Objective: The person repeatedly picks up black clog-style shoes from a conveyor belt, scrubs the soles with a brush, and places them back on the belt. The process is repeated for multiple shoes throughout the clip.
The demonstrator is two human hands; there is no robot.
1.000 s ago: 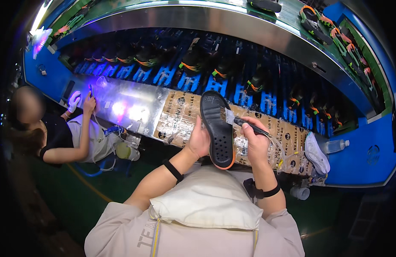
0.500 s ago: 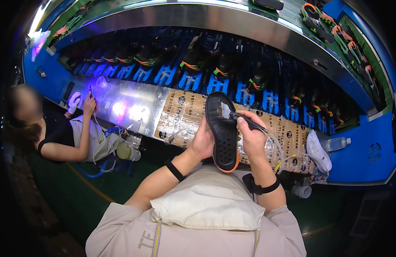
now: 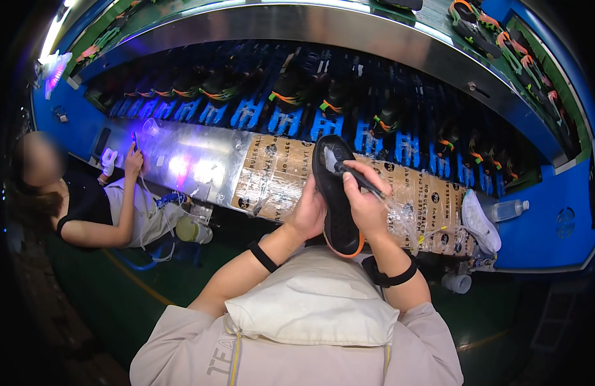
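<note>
A black shoe sole (image 3: 339, 206) with an orange edge at its near end stands tilted in front of me, its inner face toward me. My left hand (image 3: 308, 212) grips it along its left edge, fingers behind it. With my right hand (image 3: 368, 201) I hold a dark, slim glue brush (image 3: 363, 180), which has a thin clear tube. The brush tip meets a whitish wet patch (image 3: 331, 158) at the upper part of the sole. My right hand and its shadow cover part of the sole's right side.
Behind the sole runs a bench topped with taped cardboard (image 3: 278, 170). Beyond it, dark shoes sit on a row of blue holders (image 3: 288, 122). On the right lie a white shoe-shaped piece (image 3: 481, 225) and a clear bottle (image 3: 508, 210). A co-worker (image 3: 94, 215) sits at left.
The brush and my right hand have shifted slightly up and left over the sole. The whitish patch has spread wider, and the sole has turned a little.
</note>
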